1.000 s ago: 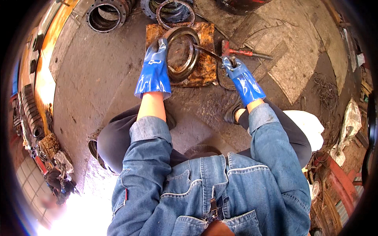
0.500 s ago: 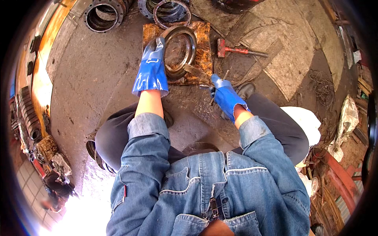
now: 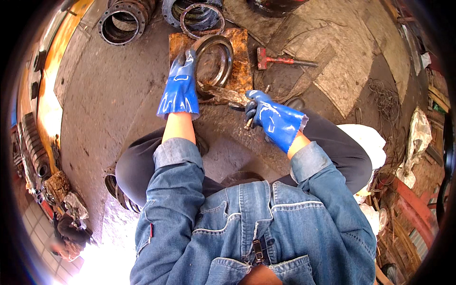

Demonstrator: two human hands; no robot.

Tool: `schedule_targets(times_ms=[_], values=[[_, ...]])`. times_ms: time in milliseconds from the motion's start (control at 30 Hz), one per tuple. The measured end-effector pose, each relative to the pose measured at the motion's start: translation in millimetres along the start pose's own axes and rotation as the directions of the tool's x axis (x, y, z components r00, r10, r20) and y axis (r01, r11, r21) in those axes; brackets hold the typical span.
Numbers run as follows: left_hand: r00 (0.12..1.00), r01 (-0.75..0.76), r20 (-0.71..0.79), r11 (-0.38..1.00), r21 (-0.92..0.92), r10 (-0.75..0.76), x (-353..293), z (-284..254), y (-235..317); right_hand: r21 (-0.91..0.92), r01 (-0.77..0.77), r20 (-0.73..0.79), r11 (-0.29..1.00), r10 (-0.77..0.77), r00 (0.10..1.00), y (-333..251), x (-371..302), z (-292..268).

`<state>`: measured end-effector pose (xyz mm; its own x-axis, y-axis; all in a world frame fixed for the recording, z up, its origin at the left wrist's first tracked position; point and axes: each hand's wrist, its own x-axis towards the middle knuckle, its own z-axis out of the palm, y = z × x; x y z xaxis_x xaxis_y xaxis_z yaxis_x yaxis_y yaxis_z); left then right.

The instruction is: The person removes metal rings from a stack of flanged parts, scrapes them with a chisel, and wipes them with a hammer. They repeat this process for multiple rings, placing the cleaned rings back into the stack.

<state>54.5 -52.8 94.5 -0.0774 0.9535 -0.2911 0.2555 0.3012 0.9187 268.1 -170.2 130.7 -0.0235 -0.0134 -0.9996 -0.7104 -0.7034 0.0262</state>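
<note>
My left hand (image 3: 180, 88), in a blue rubber glove, grips the left rim of a thick metal ring (image 3: 229, 66). The ring leans up on a stained orange-brown board (image 3: 241, 50). In my right hand (image 3: 275, 116), also gloved in blue, is a scraper-like tool with a flat metal blade (image 3: 221, 92) and a bar crossing at the grip. Its blade reaches left to the ring's lower edge; whether the tip touches cannot be made out. The fingers of my right hand are wrapped round the tool, which hides part of its handle.
A red-headed hammer (image 3: 262, 59) lies right of the board. Beyond it stand flanged metal cylinders (image 3: 124, 23) and a thinner ring (image 3: 202, 21). Tangled wire (image 3: 387, 102) lies at right. Another person (image 3: 71, 235) is at the lower left.
My right hand has moved up and left, and the blade now lies across the ring's lower edge. My left hand still holds the ring. The whole view has shifted slightly.
</note>
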Motion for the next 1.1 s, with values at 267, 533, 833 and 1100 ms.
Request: schedule_targets(times_ms=[267, 533, 833, 1100], values=[[1.0, 0.016, 0.014, 1.0, 0.018, -0.016, 2.6, 2.7, -3.5, 0.056, -0.408, 0.527, 0.911, 0.32, 0.787, -36.6, 47.0, -31.6], [0.998, 0.063, -0.027, 0.987, 0.145, -0.06, -8.3, -2.8, 8.3, 0.337, -0.418, 0.696, 0.844, 0.075, 0.714, -62.8, 29.5, -44.7], [0.999, 0.053, -0.015, 0.996, 0.068, -0.052, 4.0, 21.6, 14.4, 0.252, 0.899, 0.164, 0.357, -0.932, 0.324, -162.9, -135.0, 0.6], [0.992, -0.119, -0.034, 0.99, 0.081, 0.122, 9.0, 32.3, 6.0, -0.919, 0.032, 0.39, -0.394, -0.917, -0.082, -249.3, -142.2, 63.3]])
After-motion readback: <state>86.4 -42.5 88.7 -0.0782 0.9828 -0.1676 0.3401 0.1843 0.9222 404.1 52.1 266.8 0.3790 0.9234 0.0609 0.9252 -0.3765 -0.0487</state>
